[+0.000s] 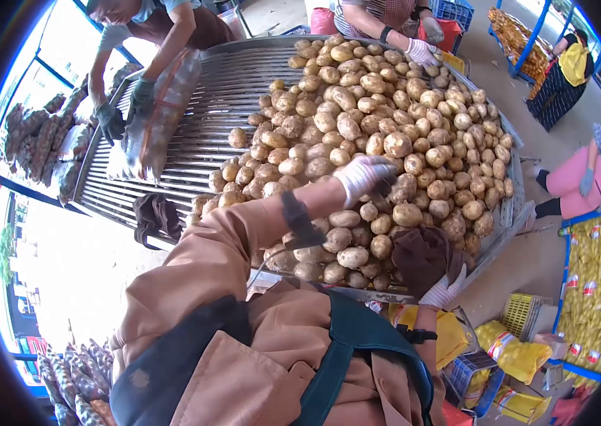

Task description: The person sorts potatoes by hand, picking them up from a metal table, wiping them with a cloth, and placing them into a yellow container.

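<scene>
Striped sacks: a pile of striped sacks (pixel 45 138) rests beyond the left edge of the slatted table (pixel 226 92); their contents are unclear.
Clear bag: the clear bag (pixel 162 117) lies near the table's left edge, its long axis running from near edge to far, with a co-worker's gloved hands (pixel 111 121) at it; what it holds cannot be made out.
Brown cloth: the brown cloth (pixel 157 219) is crumpled at the near edge, toward the left.
Left hand: the white-gloved left hand (pixel 364 177) reaches over the middle of the heap, fingers bent downward; whether they grasp anything I cannot tell.
Potatoes: the potatoes (pixel 398 145) cover the table's middle and right, directly under and ahead of the left fingers, sharing no common long axis; the left hand is nearer their centre.
Right hand: the right hand (pixel 446 287), by the near edge toward the right, touches a dark cloth (pixel 421 259) just left of its fingers; its grip is hidden.
Blue crate: the blue crate (pixel 462 369) has something yellow in it.
Blue-edged rack: yellow net bags (pixel 595 284), apparently filled, lie in rows.
</scene>
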`<state>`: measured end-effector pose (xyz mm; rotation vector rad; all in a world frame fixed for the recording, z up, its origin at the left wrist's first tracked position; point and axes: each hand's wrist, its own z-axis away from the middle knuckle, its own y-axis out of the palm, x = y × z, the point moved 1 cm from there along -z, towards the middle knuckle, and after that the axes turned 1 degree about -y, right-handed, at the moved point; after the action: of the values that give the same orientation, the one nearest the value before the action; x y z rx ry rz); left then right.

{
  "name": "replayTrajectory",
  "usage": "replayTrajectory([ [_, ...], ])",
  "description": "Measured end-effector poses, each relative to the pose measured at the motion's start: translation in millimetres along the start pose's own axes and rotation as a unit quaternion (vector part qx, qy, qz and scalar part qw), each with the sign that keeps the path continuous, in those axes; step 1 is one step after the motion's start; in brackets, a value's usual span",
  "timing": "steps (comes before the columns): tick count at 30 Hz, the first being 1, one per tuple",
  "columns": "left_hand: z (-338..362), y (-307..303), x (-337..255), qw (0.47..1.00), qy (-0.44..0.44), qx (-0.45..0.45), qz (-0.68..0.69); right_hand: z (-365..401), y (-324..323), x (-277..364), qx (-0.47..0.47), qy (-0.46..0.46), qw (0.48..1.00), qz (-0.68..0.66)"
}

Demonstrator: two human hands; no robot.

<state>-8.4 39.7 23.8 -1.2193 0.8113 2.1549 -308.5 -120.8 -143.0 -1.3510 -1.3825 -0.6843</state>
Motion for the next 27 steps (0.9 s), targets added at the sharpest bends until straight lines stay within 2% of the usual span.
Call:
replayTrajectory([
  [1, -7.6, -30.6, -12.1, 0.997, 0.016, -0.069, -0.017, -2.8, 0.2, -7.2, 0.009, 0.024, 0.999, -0.032],
  [2, -20.5, -63.5, -13.1, 0.993, 0.073, -0.088, -0.012, -4.4, -0.1, -11.8, 0.019, 0.05, 0.997, -0.062],
  [3, -9.6, -78.2, -38.9, 0.988, 0.045, -0.132, -0.063, -3.9, 0.6, -13.4, 0.031, 0.058, 0.991, -0.115],
  [4, -27.6, -109.3, -36.7, 0.981, 0.075, -0.163, -0.071, -2.5, 0.0, -14.4, 0.036, 0.057, 0.994, -0.087],
  [6, -58.0, -160.7, -40.3, 0.946, 0.152, -0.19, -0.214, -5.3, -2.1, -17.2, 0.042, 0.049, 0.997, -0.033],
  [8, -87.0, -188.3, -47.0, 0.865, 0.218, -0.26, -0.369, -7.0, 1.2, -21.3, 0.039, 0.056, 0.997, -0.039],
  [9, -101.1, -195.0, -53.6, 0.846, 0.21, -0.252, -0.421, -6.7, 3.6, -18.4, 0.042, 0.046, 0.997, -0.035],
  [10, -107.9, -192.7, -67.5, 0.771, 0.227, -0.221, -0.553, -4.8, 2.9, -16.5, 0.046, 0.04, 0.998, -0.027],
  [11, -123.1, -194.2, -71.0, 0.717, 0.241, -0.209, -0.62, -7.4, 2.4, -17.7, 0.075, -0.003, 0.997, 0.024],
  [12, -140.4, -194.8, -71.7, 0.66, 0.254, -0.192, -0.68, -9.1, 0.0, -18.6, 0.077, -0.009, 0.996, 0.036],
  [14, -168.8, -188.3, -75.8, 0.625, 0.175, -0.19, -0.736, -10.6, 0.4, -16.4, 0.069, 0.006, 0.997, 0.035],
  [16, -205.2, -198.0, -68.1, 0.687, 0.166, -0.225, -0.671, -13.2, 1.6, -15.0, 0.068, 0.012, 0.997, 0.04],
  [18, -221.0, -209.8, -72.9, 0.731, 0.104, -0.154, -0.657, -14.1, 2.6, -13.2, 0.063, 0.019, 0.997, 0.041],
  [19, -219.1, -209.9, -76.1, 0.716, 0.069, -0.136, -0.681, -14.4, 2.9, -12.7, 0.063, 0.02, 0.997, 0.043],
  [20, -217.7, -210.4, -83.5, 0.68, 0.05, -0.135, -0.718, -14.9, 3.3, -11.9, 0.064, 0.021, 0.997, 0.045],
  [22, -211.6, -207.4, -96.8, 0.676, 0.014, -0.102, -0.73, -15.4, 3.1, -11.0, 0.062, 0.022, 0.997, 0.05],
  [25, -212.2, -205.9, -90.9, 0.684, 0.011, -0.123, -0.718, -15.4, 5.5, -10.7, 0.057, 0.022, 0.997, 0.048],
  [27, -212.9, -205.0, -84.1, 0.667, 0.046, -0.098, -0.737, -13.8, 2.9, -9.7, 0.059, 0.021, 0.997, 0.048],
])
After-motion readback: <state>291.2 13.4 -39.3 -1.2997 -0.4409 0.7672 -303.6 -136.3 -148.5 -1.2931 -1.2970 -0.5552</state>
